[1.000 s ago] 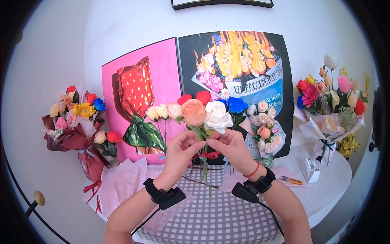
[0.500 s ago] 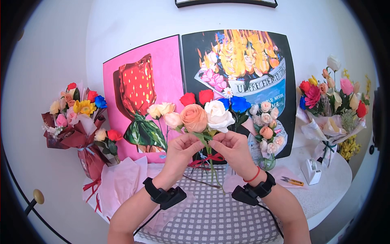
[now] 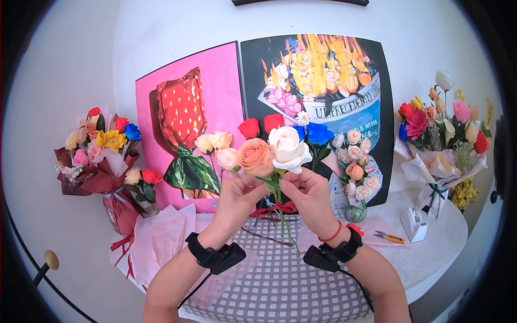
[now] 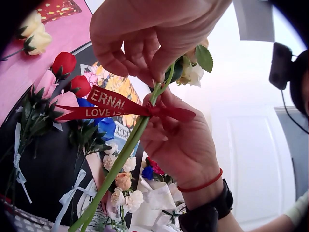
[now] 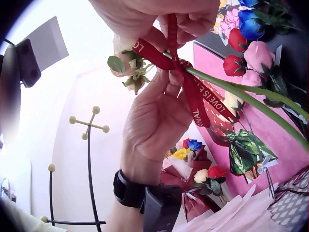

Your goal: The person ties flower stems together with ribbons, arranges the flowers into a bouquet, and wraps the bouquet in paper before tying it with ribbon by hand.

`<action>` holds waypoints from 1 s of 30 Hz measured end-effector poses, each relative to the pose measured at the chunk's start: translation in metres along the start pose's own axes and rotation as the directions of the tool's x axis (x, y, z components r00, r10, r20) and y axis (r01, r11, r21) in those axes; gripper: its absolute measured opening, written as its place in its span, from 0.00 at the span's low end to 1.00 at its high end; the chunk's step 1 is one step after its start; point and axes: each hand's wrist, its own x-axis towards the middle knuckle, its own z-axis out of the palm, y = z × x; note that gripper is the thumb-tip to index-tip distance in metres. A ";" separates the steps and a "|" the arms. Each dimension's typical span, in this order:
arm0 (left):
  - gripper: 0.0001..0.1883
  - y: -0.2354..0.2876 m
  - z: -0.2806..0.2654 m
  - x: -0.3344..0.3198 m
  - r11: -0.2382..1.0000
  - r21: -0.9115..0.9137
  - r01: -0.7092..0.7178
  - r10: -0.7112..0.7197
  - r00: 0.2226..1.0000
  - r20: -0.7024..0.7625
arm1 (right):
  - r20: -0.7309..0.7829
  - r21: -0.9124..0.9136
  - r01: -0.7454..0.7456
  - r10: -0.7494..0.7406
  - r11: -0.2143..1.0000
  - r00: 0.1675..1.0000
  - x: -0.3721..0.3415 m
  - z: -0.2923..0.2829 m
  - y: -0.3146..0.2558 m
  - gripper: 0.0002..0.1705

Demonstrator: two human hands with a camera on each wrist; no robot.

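Observation:
A small bunch of roses, with a peach rose (image 3: 256, 157) and a white rose (image 3: 290, 151) at its front, is held up in front of me. My left hand (image 3: 239, 195) and right hand (image 3: 311, 195) pinch its green stems (image 4: 118, 166) just below the blooms, thumbs close together. Under the fingers a red ribbon (image 3: 278, 208) is tied round the stems in a bow, its tails printed with gold letters in the right wrist view. A green leaf (image 4: 204, 58) sticks out beside the blooms. The fingertips partly hide the upper stems.
A wrapped bouquet (image 3: 105, 156) stands left, another (image 3: 444, 129) right. Pink wrapping paper (image 3: 164, 237) lies on the table at left. Scissors-like snips (image 3: 389, 237) and a white tape dispenser (image 3: 413, 225) lie right. A glass vase (image 3: 356, 213) of pale flowers and two paintings (image 3: 188, 124) stand behind.
The lower stem ends have swung to the right below the hands, and the bunch has tilted slightly. Both hands keep their pinch at nearly the same place.

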 end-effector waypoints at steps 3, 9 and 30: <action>0.05 -0.003 -0.002 0.001 0.999 0.032 0.006 -0.007 0.999 0.033 | -0.009 0.027 -0.005 0.005 1.000 1.000 0.001 0.001 -0.001 0.05; 0.05 0.003 0.001 0.001 0.998 0.036 0.047 -0.048 0.998 0.029 | -0.048 0.063 -0.006 0.009 0.998 0.999 0.000 -0.001 -0.004 0.05; 0.05 0.003 0.004 0.011 1.000 0.007 0.019 -0.019 0.998 0.051 | 0.074 0.068 -0.049 0.044 0.997 0.996 0.004 -0.013 0.002 0.06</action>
